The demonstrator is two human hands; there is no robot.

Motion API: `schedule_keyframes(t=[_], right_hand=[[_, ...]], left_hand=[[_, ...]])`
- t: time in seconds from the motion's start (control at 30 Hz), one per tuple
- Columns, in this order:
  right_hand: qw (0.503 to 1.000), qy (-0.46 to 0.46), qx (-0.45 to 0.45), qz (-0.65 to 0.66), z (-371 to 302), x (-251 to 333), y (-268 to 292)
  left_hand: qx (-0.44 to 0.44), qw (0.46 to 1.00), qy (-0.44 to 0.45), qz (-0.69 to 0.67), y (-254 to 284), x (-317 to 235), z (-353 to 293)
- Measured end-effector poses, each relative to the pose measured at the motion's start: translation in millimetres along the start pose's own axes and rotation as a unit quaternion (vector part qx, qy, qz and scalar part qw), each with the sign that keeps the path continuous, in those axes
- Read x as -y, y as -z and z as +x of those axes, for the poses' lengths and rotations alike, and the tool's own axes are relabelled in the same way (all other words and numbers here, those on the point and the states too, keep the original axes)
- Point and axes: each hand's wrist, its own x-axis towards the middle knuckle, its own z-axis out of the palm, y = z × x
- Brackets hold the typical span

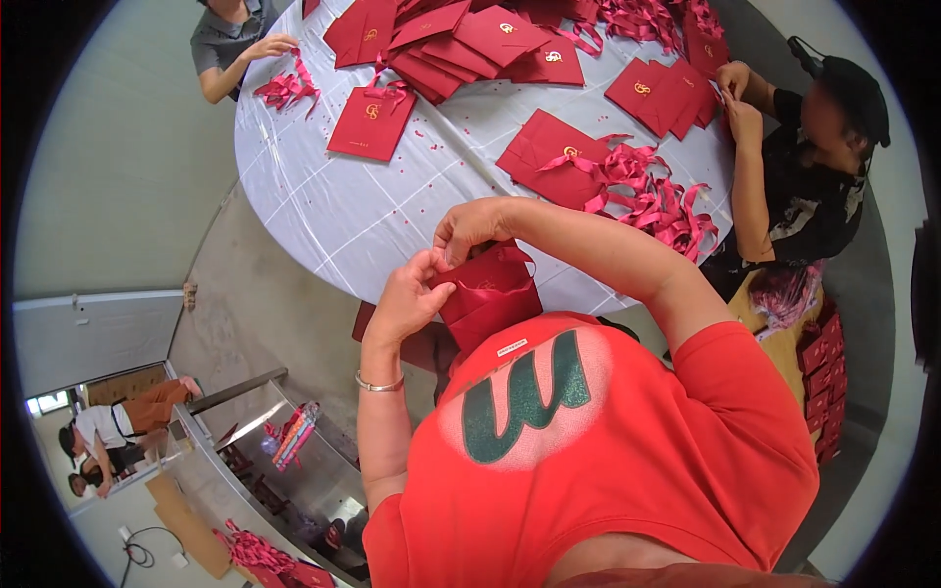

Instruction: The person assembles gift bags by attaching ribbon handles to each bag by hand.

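A red paper gift bag (490, 306) stands open in front of my chest at the table's near edge. My left hand (407, 297) is closed on its left upper edge, the thumb lying along the rim. Curled over the same corner, my right hand (472, 233) pinches with its fingertips right against those of the left. What lies between the right fingertips is hidden. A ribbon loop (521, 257) shows at the bag's far right rim. Beyond my right forearm, a flat red bag (549, 157) lies beside a heap of pink-red ribbons (657, 196).
A round table (294, 196) with a white cloth carries piled red bags (461, 44) and a single bag (372, 122) with ribbon. One person (828, 147) works at the right, another (230, 49) at far left. Stacked red bags (823, 377) stand at the lower right.
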Motion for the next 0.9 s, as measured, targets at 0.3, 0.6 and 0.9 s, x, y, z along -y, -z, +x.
schedule_keyframes(t=[0.3, 0.6, 0.9], right_hand=[[0.988, 0.002, -0.140, 0.072, 16, -18, 4], [0.916, 0.112, -0.362, -0.132, 29, -20, 50], [0.884, 0.127, -0.391, -0.224, -51, -55, 27]], left_hand=[[0.036, 0.999, -0.006, -0.010, -1, 23, 12], [0.083, 0.996, 0.015, -0.033, -2, 2, 14], [0.064, 0.993, 0.061, -0.072, 18, 17, 21]])
